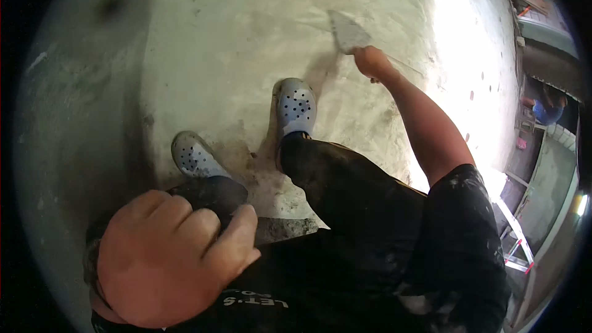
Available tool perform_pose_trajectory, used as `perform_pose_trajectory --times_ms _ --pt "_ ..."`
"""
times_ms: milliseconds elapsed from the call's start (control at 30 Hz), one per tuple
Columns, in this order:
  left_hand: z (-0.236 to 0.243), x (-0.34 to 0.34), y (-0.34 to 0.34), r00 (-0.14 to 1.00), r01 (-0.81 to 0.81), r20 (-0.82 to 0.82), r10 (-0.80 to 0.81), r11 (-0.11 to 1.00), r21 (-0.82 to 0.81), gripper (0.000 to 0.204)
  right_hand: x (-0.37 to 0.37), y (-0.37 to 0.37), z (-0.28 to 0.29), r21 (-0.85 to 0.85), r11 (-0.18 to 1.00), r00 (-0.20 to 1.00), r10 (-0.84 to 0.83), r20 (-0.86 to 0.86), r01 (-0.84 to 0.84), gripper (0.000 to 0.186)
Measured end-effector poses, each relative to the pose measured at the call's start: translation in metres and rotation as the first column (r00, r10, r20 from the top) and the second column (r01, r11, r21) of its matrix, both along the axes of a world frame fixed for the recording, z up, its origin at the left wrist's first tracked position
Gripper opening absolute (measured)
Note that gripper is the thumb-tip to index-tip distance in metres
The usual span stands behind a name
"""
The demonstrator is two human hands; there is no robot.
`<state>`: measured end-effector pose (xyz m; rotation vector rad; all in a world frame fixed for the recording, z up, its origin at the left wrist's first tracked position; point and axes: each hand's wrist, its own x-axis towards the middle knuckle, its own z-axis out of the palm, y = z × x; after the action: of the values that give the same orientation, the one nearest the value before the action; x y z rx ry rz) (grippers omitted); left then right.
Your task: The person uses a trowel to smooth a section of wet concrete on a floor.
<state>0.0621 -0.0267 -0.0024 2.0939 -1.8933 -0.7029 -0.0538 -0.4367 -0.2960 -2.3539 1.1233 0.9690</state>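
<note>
My right hand [372, 61] reaches forward at arm's length and grips the handle of a pointed metal trowel [346, 32]. The blade lies against the pale cement surface [234, 31]. Close to the camera, my left hand [172, 259] is clenched around a grey, cement-smeared flat tool [285, 229] whose end sticks out to the right of my thumb; what kind of tool it is I cannot tell. Below are my feet in grey perforated clogs, the left one [196, 157] and the right one [295, 106], and dark spattered trousers [345, 197].
Bright glare washes the cement at the upper right [456, 55]. A metal ladder [517, 243] leans at the right edge. Farther off on the right, a person in a blue top [546, 110] crouches by a dark opening. The left side falls into shadow.
</note>
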Motion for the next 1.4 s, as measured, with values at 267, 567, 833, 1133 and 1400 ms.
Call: perform_pose_trajectory --times_ms 267,567,833,1133,1400 --pt "-0.015 0.01 -0.005 0.992 -0.119 0.051 0.117 0.992 0.045 0.045 -0.072 -0.141 -0.039 -0.165 0.985 0.998 -0.033 0.055 0.041 0.042" --pt "0.009 0.004 -0.005 0.994 -0.112 0.028 0.11 0.992 0.064 0.045 0.014 -0.024 -0.005 0.109 0.95 0.956 -0.294 0.005 0.292 0.048" --pt "-0.01 0.015 -0.004 0.992 -0.121 0.05 0.117 0.989 0.079 0.047 -0.072 -0.155 -0.061 0.042 0.9 0.881 -0.434 0.191 0.434 0.036" --pt "0.007 0.003 -0.003 0.986 -0.161 0.052 0.157 0.984 0.075 0.044 0.063 0.059 -0.023 0.172 0.956 0.971 0.235 0.037 -0.238 0.048" --pt "0.003 0.005 0.007 0.997 -0.071 0.035 0.071 0.997 0.025 0.043 -0.075 -0.116 -0.02 -0.026 0.888 0.877 -0.449 0.168 0.46 0.048"
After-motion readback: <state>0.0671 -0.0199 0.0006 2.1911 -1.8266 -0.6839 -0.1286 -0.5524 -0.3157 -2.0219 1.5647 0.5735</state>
